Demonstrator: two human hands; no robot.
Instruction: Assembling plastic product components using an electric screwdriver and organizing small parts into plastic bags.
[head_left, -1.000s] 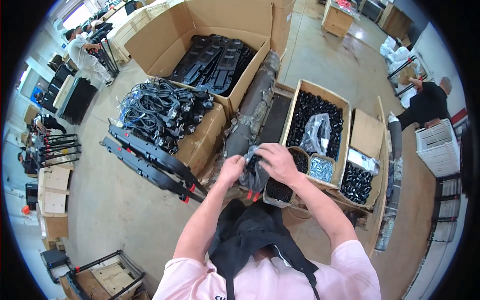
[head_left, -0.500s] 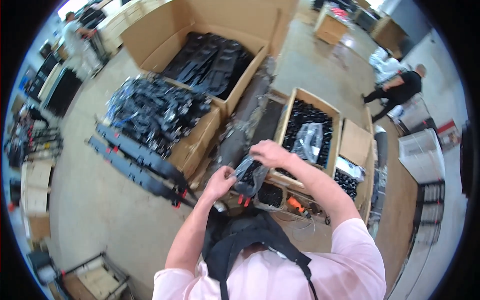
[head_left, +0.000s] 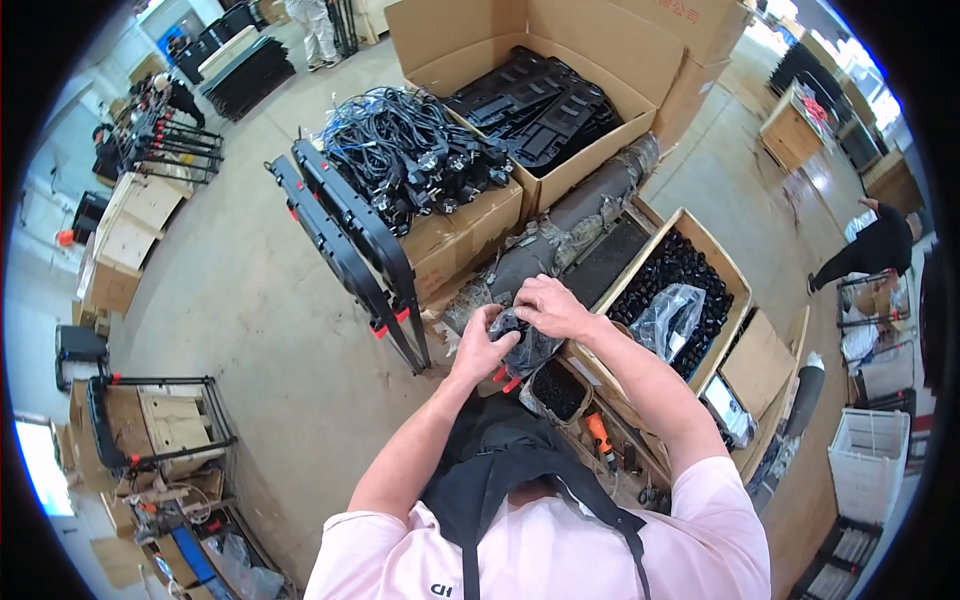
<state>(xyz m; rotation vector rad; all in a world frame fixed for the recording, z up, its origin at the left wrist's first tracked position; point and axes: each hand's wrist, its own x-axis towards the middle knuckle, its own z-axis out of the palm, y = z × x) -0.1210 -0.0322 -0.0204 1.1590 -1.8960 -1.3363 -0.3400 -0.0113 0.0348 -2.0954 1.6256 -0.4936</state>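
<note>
Both hands are wrapped around a small dark plastic bag [head_left: 522, 345] right out front at chest height: the left hand [head_left: 480, 345] cups it from below with fingers curled shut, and the right hand [head_left: 548, 305] is clamped over its top. Just under it sits a small open brown carton [head_left: 556, 388] of black bits, with an orange-handled tool [head_left: 598, 437] beside it. Farther out there are three big open cardboard boxes: one of small black parts [head_left: 680, 275] with a clear bag on top, one heaped with black cables [head_left: 420, 150], and one stacked with flat black panels [head_left: 540, 105].
</note>
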